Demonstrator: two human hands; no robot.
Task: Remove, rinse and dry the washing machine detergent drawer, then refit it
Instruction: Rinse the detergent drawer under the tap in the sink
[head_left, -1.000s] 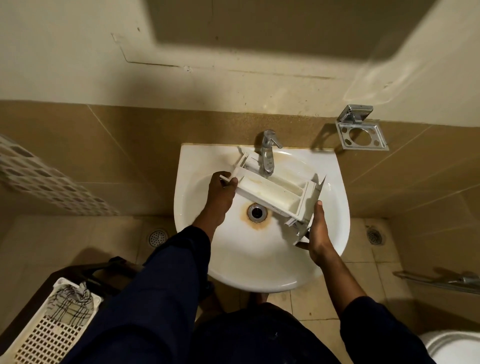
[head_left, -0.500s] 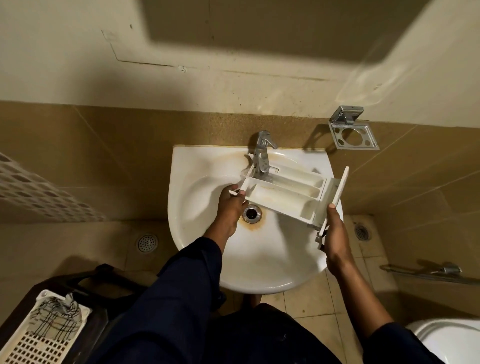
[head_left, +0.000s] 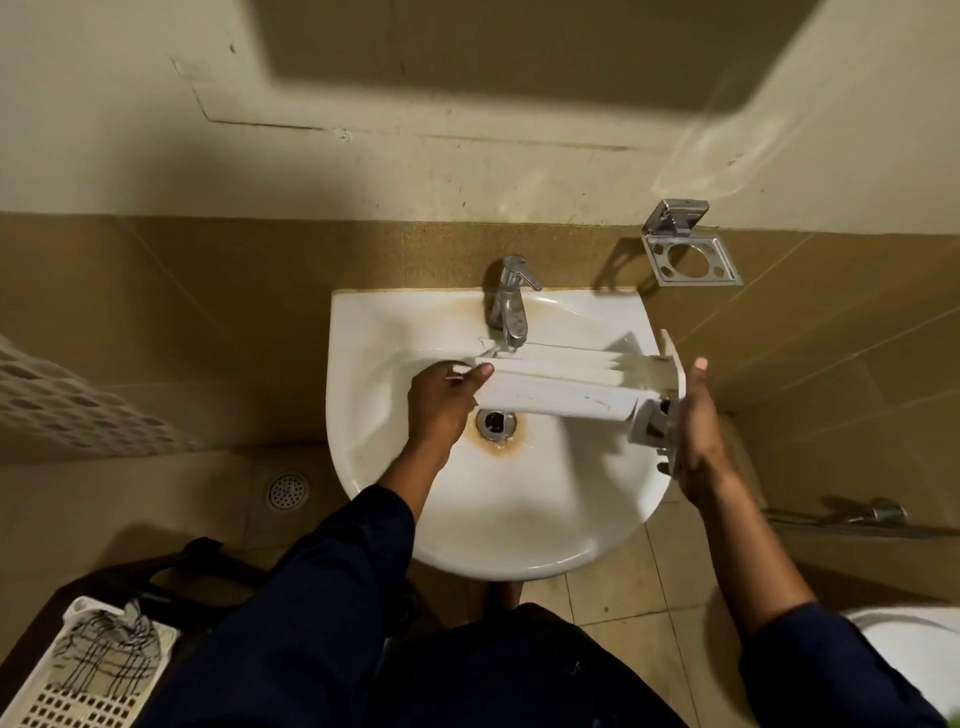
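Observation:
The white plastic detergent drawer (head_left: 566, 387) lies level across the white wash basin (head_left: 488, 525), just below the chrome tap (head_left: 509, 304). My left hand (head_left: 441, 402) grips its left end, thumb on the upper edge. At the right end, my right hand (head_left: 698, 426) holds the drawer's front panel, with the fingers pointing up behind it. The drawer is turned so that its plain side faces me and only a strip of the compartments shows. Motion blurs it. I see no water running from the tap.
A rust-stained drain (head_left: 496, 421) sits in the basin under the drawer. A chrome holder (head_left: 691, 257) is fixed to the tiled wall at right. A white laundry basket with a checked cloth (head_left: 98, 660) stands at lower left, a toilet rim (head_left: 914, 649) at lower right, a floor drain (head_left: 287, 491) at left.
The drawer has swung from a slant to level and rolled its compartments away from me. Both hands have kept their hold at the ends, moving right and up.

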